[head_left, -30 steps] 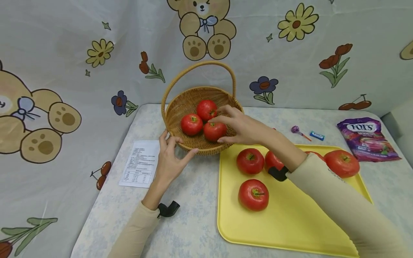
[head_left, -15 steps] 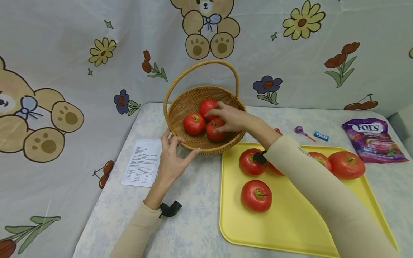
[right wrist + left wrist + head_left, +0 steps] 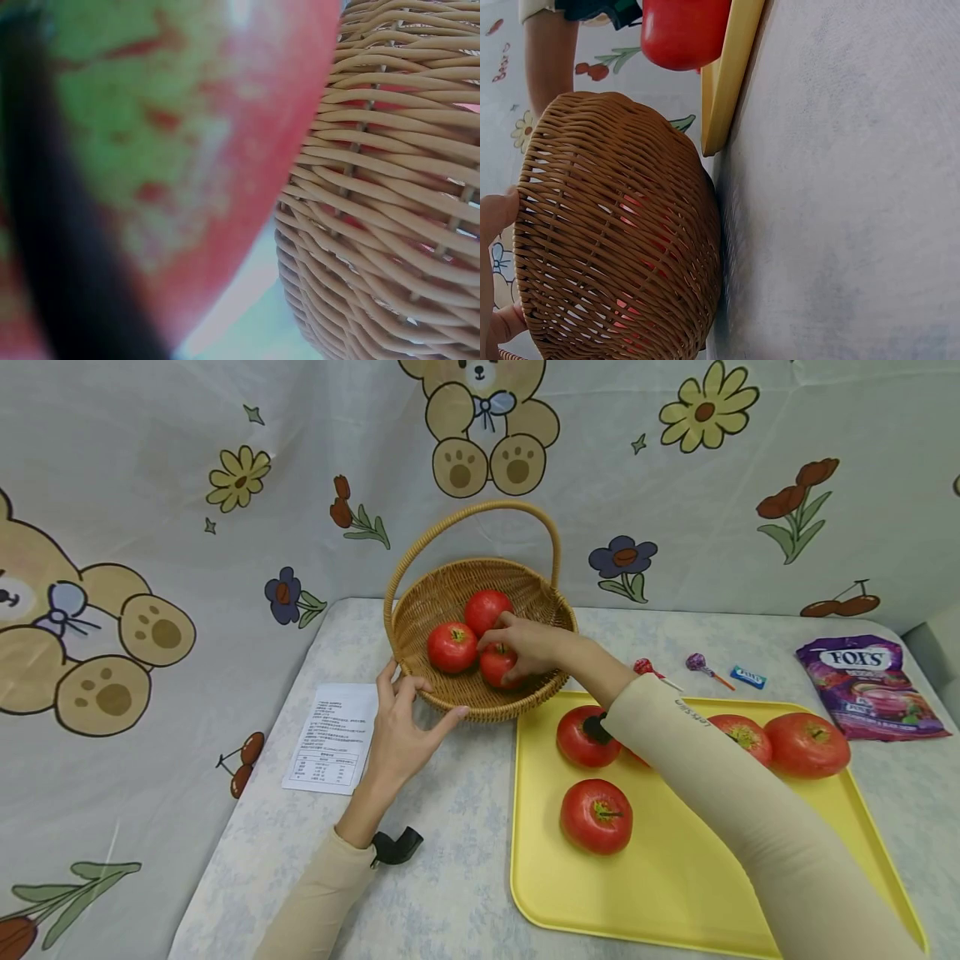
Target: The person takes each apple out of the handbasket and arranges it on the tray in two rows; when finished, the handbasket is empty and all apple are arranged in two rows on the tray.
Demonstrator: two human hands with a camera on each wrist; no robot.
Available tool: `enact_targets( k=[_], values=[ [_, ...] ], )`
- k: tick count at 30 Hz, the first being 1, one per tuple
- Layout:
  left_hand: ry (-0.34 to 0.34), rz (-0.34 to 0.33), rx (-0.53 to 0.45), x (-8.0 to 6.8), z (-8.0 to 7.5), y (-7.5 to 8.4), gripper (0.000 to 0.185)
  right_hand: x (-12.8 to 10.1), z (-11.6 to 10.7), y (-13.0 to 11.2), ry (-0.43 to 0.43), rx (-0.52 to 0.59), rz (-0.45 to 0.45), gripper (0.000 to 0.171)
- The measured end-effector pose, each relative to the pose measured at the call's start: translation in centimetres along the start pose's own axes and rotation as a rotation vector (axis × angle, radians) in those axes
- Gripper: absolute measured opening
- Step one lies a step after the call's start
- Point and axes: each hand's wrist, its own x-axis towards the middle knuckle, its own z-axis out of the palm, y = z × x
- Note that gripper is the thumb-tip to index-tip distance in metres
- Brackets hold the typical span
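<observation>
A brown wicker basket [image 3: 422, 603] with a tall arched handle stands at the table's back edge. My left hand [image 3: 405, 735] grips its front left rim; in the left wrist view the thumb and a finger lie at the rim of the woven wall [image 3: 615, 225]. Inside the basket, my right hand [image 3: 536, 647] holds a red apple [image 3: 495, 667], fingers over its top and thumb at its near side. Two more apples rest against it: one apple [image 3: 452, 647] on the left, another apple [image 3: 487, 608] behind. The palm is hidden from above.
A yellow tray [image 3: 555, 893] on the right bears several red apples [image 3: 597, 817], partly under the right forearm. Behind it lie lollipops [image 3: 696, 662], a small blue candy [image 3: 747, 677] and a purple candy bag [image 3: 870, 687]. A printed sheet [image 3: 330, 739] lies left of the basket.
My right hand has lowered onto the front right apple, and its fingers have closed around it. The left hand stays at the basket rim. The head view has shifted slightly.
</observation>
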Motion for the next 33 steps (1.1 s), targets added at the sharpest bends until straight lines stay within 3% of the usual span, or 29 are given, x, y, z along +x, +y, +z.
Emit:
enact_targets(
  k=[10,15,25,33],
  values=[
    [0.002,-0.007,0.001,0.0,0.0,0.0,0.05,0.1,-0.1,-0.1,0.0,-0.015,-0.024,0.05],
    [0.006,-0.001,-0.011,0.0,-0.1,0.0,0.049,-0.4,-0.5,-0.5,0.049,-0.022,-0.068,0.05],
    [0.007,0.003,-0.013,0.0,-0.2,-0.1,0.049,-4.4,-3.3,-3.1,0.198,-0.033,-0.203,0.051],
    [0.006,0.007,-0.015,0.0,0.0,-0.2,0.048,-8.3,-4.3,-3.6,0.305,-0.02,-0.258,0.05]
  ],
)
